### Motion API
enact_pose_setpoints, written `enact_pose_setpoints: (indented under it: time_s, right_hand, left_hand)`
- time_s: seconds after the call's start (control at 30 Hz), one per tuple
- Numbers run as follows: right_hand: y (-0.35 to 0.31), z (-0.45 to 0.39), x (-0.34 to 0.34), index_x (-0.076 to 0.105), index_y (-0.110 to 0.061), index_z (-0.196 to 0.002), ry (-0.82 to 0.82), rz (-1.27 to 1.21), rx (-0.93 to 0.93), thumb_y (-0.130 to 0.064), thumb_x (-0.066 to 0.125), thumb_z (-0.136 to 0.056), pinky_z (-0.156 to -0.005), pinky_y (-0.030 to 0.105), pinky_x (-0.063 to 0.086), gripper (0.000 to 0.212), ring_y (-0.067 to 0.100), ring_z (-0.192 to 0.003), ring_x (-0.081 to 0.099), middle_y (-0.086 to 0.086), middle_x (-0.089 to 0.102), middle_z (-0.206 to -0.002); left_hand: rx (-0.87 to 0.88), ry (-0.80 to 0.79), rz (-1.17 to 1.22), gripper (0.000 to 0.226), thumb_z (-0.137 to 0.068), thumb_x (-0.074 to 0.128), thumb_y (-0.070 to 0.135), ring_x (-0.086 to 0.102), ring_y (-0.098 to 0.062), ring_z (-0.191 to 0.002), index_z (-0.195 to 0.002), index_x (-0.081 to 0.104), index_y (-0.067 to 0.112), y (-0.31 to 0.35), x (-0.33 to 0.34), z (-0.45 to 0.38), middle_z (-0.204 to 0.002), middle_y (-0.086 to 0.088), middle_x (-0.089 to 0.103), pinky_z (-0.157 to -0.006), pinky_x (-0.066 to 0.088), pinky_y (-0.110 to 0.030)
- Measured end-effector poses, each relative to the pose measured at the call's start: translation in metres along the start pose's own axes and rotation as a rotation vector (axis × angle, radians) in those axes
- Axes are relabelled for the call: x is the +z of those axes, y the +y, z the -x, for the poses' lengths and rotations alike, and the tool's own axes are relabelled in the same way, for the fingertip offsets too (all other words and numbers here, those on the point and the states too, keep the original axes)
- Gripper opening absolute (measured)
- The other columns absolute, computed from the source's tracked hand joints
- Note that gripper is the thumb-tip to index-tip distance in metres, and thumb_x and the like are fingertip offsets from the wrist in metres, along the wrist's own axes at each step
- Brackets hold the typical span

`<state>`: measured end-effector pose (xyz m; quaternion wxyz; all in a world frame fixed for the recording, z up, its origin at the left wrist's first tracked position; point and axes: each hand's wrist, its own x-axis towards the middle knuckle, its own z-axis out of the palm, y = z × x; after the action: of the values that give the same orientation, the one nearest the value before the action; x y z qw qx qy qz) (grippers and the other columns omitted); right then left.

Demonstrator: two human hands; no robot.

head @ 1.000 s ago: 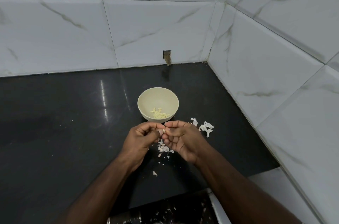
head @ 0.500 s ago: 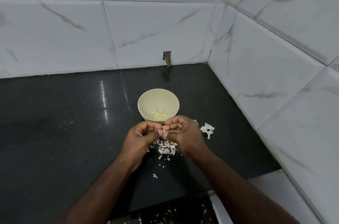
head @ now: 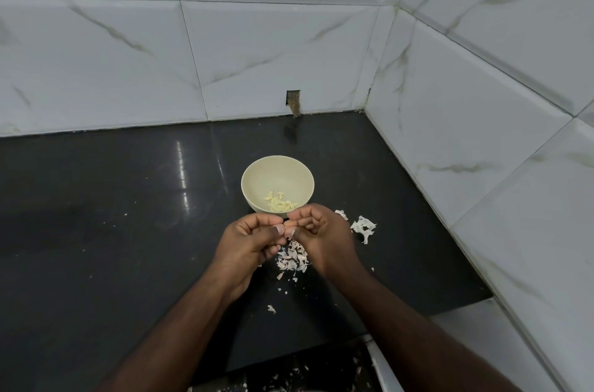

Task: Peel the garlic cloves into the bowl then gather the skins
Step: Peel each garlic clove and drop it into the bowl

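Left hand [head: 249, 239] and right hand [head: 321, 232] met at frame centre, fingers curled, both pinching one garlic clove [head: 290, 224] between the fingertips; it looked partly skinned, but too small to be sure. Step: peeling, mid-clove. Bowl [head: 254, 178] sat just above the hands with peeled cloves [head: 280, 201] inside. Skins [head: 293, 258] lay below the hands, another clump [head: 363, 227] at right. Next: strip remaining skin, drop clove in bowl.

Marble-tiled walls [head: 289, 48] — black counter [head: 96, 231] (glossy)
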<state>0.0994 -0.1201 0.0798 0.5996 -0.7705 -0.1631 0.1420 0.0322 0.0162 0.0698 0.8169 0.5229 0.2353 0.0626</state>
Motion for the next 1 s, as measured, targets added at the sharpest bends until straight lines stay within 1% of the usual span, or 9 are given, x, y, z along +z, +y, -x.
enact_pose_setpoints:
  time_s: [0.2,0.33,0.4,0.5,0.6,0.67,0.83,0.93,1.0]
  right_hand:
    - [0.002,0.002,0.004,0.07,-0.029,-0.084,0.07,0.042,-0.014,-0.004,0.075,-0.08,-0.08,0.032,0.059,0.026,0.006,-0.077,0.069,-0.008,0.074,-0.08]
    - [0.004,0.001,0.005,0.067,-0.027,-0.084,0.088,0.034,-0.034,0.0,0.071,-0.083,-0.075,0.026,0.056,0.027,0.006,-0.074,0.066,-0.002,0.071,-0.079]
    - [0.006,0.0,0.006,0.066,-0.026,-0.084,0.091,-0.005,-0.031,0.001,0.07,-0.083,-0.074,0.027,0.056,0.028,0.008,-0.073,0.065,0.002,0.07,-0.079]
    - [0.005,-0.002,0.003,0.067,-0.017,-0.088,0.029,-0.124,0.001,0.004,0.071,-0.084,-0.075,0.03,0.058,0.022,0.013,-0.075,0.066,0.011,0.071,-0.081]
    - [0.005,-0.003,-0.004,0.067,-0.007,-0.092,-0.052,-0.24,0.052,0.009,0.069,-0.084,-0.076,0.03,0.057,0.018,0.015,-0.075,0.067,0.01,0.071,-0.08]
    - [0.005,-0.003,-0.006,0.067,-0.004,-0.094,-0.073,-0.239,0.053,0.01,0.069,-0.084,-0.076,0.032,0.057,0.017,0.016,-0.075,0.066,0.012,0.071,-0.081]
    - [0.004,-0.003,-0.008,0.067,-0.007,-0.092,-0.058,-0.11,0.029,0.006,0.069,-0.084,-0.069,0.027,0.054,0.016,0.013,-0.071,0.063,0.019,0.07,-0.084]
    - [0.005,-0.004,-0.011,0.068,-0.015,-0.093,-0.063,-0.049,0.004,-0.002,0.072,-0.081,-0.074,0.035,0.057,0.018,0.019,-0.073,0.067,0.011,0.073,-0.085]
    - [0.005,-0.004,-0.012,0.068,-0.019,-0.093,-0.087,-0.037,0.002,-0.005,0.075,-0.077,-0.078,0.04,0.059,0.022,0.026,-0.079,0.07,0.007,0.075,-0.087]
  left_hand:
    - [-0.053,-0.005,0.044,0.01,-0.093,0.062,0.0,0.06,-0.01,-0.064,-0.1,0.068,-0.003,-0.002,0.006,0.003,-0.088,-0.018,0.07,-0.054,0.05,-0.016]
    - [-0.05,-0.039,0.141,0.014,-0.09,0.063,0.0,0.063,-0.01,-0.068,-0.104,0.068,-0.003,-0.004,0.008,0.005,-0.089,-0.014,0.071,-0.058,0.053,-0.016]
    - [-0.01,-0.066,0.135,0.022,-0.082,0.069,-0.001,0.063,-0.01,-0.068,-0.104,0.068,-0.002,-0.005,0.008,0.006,-0.084,-0.011,0.07,-0.06,0.053,-0.017]
    - [0.048,-0.031,0.009,0.027,-0.069,0.077,0.003,0.056,-0.01,-0.057,-0.095,0.07,0.001,-0.003,0.007,0.005,-0.073,-0.007,0.066,-0.054,0.047,-0.019]
    - [0.075,0.007,-0.08,0.016,-0.077,0.075,-0.004,0.056,-0.013,-0.059,-0.091,0.073,0.004,-0.002,0.002,0.003,-0.076,-0.012,0.068,-0.056,0.048,-0.02]
    - [0.087,0.013,-0.114,0.015,-0.081,0.073,-0.007,0.058,-0.013,-0.062,-0.09,0.074,0.005,-0.003,0.0,0.003,-0.077,-0.012,0.07,-0.059,0.049,-0.02]
    - [0.119,0.015,-0.163,0.016,-0.082,0.071,-0.009,0.061,-0.01,-0.063,-0.088,0.075,0.005,-0.004,0.004,0.008,-0.074,-0.007,0.071,-0.067,0.051,-0.028]
    - [0.134,0.027,-0.18,0.016,-0.082,0.071,-0.009,0.061,-0.009,-0.063,-0.087,0.074,0.005,-0.004,0.005,0.008,-0.073,-0.006,0.072,-0.067,0.051,-0.027]
    - [0.146,0.039,-0.19,0.015,-0.081,0.072,-0.008,0.062,-0.012,-0.066,-0.087,0.075,0.005,-0.004,0.004,0.007,-0.077,-0.01,0.073,-0.069,0.05,-0.028]
